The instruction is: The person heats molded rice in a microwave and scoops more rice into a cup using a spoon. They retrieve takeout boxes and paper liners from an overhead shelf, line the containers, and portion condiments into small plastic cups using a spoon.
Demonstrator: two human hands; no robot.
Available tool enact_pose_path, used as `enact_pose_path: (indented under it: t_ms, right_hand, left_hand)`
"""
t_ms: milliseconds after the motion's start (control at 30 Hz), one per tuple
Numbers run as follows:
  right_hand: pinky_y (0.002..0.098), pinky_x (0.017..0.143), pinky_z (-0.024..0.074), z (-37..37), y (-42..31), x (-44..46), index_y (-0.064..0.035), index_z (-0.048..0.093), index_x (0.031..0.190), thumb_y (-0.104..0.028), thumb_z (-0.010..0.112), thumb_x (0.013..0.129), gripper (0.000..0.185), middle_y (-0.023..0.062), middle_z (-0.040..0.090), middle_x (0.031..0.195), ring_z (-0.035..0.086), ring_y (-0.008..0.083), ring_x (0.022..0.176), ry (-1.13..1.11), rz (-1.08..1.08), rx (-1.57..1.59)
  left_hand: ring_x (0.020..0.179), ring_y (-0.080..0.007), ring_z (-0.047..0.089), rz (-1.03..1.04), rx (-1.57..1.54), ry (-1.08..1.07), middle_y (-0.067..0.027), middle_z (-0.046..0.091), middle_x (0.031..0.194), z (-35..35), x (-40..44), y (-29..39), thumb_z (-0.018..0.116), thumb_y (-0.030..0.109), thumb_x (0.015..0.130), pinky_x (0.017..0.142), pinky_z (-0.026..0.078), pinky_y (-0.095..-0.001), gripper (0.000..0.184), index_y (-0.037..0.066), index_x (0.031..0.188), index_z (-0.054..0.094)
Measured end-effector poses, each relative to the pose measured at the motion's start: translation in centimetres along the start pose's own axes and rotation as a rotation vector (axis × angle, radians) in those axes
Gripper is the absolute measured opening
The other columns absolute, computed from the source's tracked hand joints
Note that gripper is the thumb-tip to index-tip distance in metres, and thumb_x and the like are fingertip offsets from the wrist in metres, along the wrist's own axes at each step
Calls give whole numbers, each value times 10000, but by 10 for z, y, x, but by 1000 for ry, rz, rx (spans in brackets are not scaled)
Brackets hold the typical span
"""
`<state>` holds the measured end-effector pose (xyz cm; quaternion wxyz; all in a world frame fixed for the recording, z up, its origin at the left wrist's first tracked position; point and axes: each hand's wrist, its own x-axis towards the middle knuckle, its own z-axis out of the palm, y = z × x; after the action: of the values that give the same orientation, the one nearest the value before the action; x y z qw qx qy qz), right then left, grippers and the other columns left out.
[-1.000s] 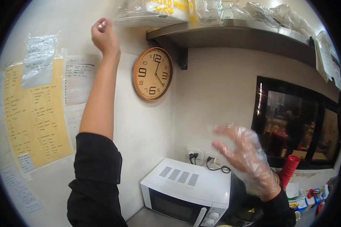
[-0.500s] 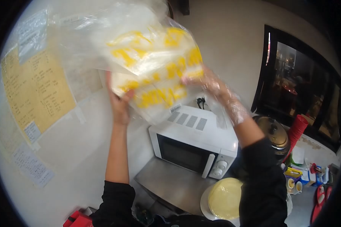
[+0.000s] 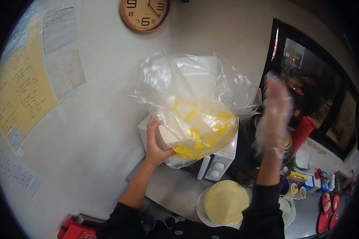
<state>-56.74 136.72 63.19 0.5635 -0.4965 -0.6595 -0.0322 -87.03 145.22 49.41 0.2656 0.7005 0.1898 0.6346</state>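
In front of the microwave (image 3: 217,170), and hiding much of it from view, is a clear plastic bag (image 3: 205,129) with yellow lettering and a pale, boxy bulk inside. The left hand (image 3: 156,145) is clamped on its lower left corner, thumb below and fingers up the side — likely because the firm contents there give a better grip than the loose, crumpled film above. The right hand (image 3: 276,101), in a clear glove, is raised apart from the bag; blur hides whether its fingers are spread or curled. Leftward, bare wall (image 3: 99,119) leaves open room. Below, a yellow round stack (image 3: 226,202) sits near the counter's (image 3: 169,187) front edge; red cups (image 3: 303,131) crowd the right side.
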Motion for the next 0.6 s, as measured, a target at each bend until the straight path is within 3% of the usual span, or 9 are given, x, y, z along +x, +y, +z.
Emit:
enact_pose_path:
  t_ms: [67, 100, 200, 233, 300, 367, 400, 467, 600]
  right_hand:
    - [373, 930, 426, -9, -74, 26, -35, 594, 1113, 64, 474, 708, 434, 164, 622, 1054, 564, 264, 1057, 138, -155, 164]
    - [380, 925, 429, 0, -99, 32, -40, 608, 1097, 82, 441, 709, 440, 173, 627, 1038, 568, 274, 1053, 8, -152, 167]
    - [398, 898, 435, 68, -97, 51, -19, 606, 1038, 35, 450, 755, 328, 213, 613, 1027, 575, 313, 1005, -1041, -258, -368]
    - [398, 919, 421, 91, -63, 55, -23, 566, 1128, -19, 453, 792, 354, 195, 579, 1129, 543, 325, 1077, -1037, -432, -594]
    - [368, 933, 410, 117, -55, 75, -28, 532, 1168, -78, 489, 822, 352, 149, 535, 1219, 512, 294, 1121, -567, -132, -509]
    - [365, 938, 410, 147, 3, 110, -31, 538, 1152, -103, 497, 839, 324, 145, 545, 1209, 519, 284, 1106, 118, -790, -224]
    - [365, 938, 410, 141, -15, 112, -31, 538, 1152, -103, 497, 839, 324, 145, 545, 1209, 519, 284, 1106, 112, -794, -221]
    - [371, 989, 372, 115, -83, 112, -46, 501, 1234, -128, 497, 864, 379, 189, 532, 1216, 504, 298, 1130, -403, -132, -461]
    - [365, 1015, 335, 108, -101, 124, -45, 450, 1303, -180, 428, 897, 428, 230, 520, 1212, 486, 316, 1155, -456, -156, 34]
  left_hand:
    - [1351, -333, 217, 2, 39, 11, -193, 225, 1433, 3, 2, 1, 835, 182, 518, 1095, 202, -468, 897, 109, 1284, 374]
    - [1349, -335, 220, 7, 29, 21, -192, 232, 1427, 4, 3, 1, 833, 183, 519, 1094, 203, -466, 899, 108, 1287, 373]
    - [1346, -340, 223, -33, -15, 25, -194, 238, 1421, 6, 2, 1, 838, 196, 521, 1094, 203, -463, 907, 104, 1292, 369]
    - [1345, -343, 223, -71, -48, 23, -196, 237, 1420, 5, 1, 1, 845, 208, 523, 1095, 201, -462, 914, 100, 1294, 367]
    - [1342, -341, 226, -25, 21, 5, -198, 238, 1416, 1, 1, 7, 854, 226, 522, 1096, 201, -456, 925, 92, 1295, 364]
    - [1340, -339, 229, 20, 85, -3, -200, 239, 1413, 1, 2, 7, 863, 244, 522, 1096, 201, -450, 936, 84, 1296, 362]
    - [1339, -339, 227, 15, 59, -8, -202, 236, 1413, 1, 2, 6, 869, 262, 521, 1095, 204, -449, 944, 79, 1295, 360]
    - [1339, -339, 226, 7, 43, -17, -203, 232, 1412, -3, -1, 6, 875, 279, 521, 1094, 208, -447, 953, 74, 1295, 359]
    - [1341, -341, 228, 3, 85, -52, -203, 223, 1419, -6, -1, 2, 865, 243, 519, 1091, 219, -452, 927, 79, 1281, 363]
